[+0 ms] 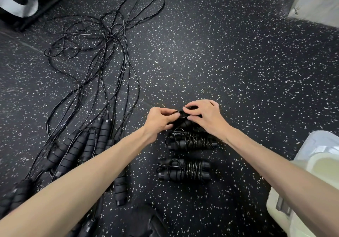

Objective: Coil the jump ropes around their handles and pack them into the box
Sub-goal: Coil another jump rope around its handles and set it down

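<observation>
Both hands meet at centre: the left hand (pixel 159 117) and right hand (pixel 203 115) pinch a rope loop (pixel 180 114) over a mostly hidden handle bundle. A pale box (pixel 293 178) is cut off at 4 o'clock. Loose jump ropes (pixel 102 56) sprawl at 10 o'clock on speckled black floor (pixel 229 53).

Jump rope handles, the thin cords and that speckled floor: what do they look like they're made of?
Handles: likely matte black foam, ribbed into soft-looking segments, with harder plastic-looking end caps.
Cords: thin, glossy black, probably plastic-coated; light glints along them and they hold springy loops.
Floor: looks like black rubber matting, matte, flecked with pale chips.
</observation>
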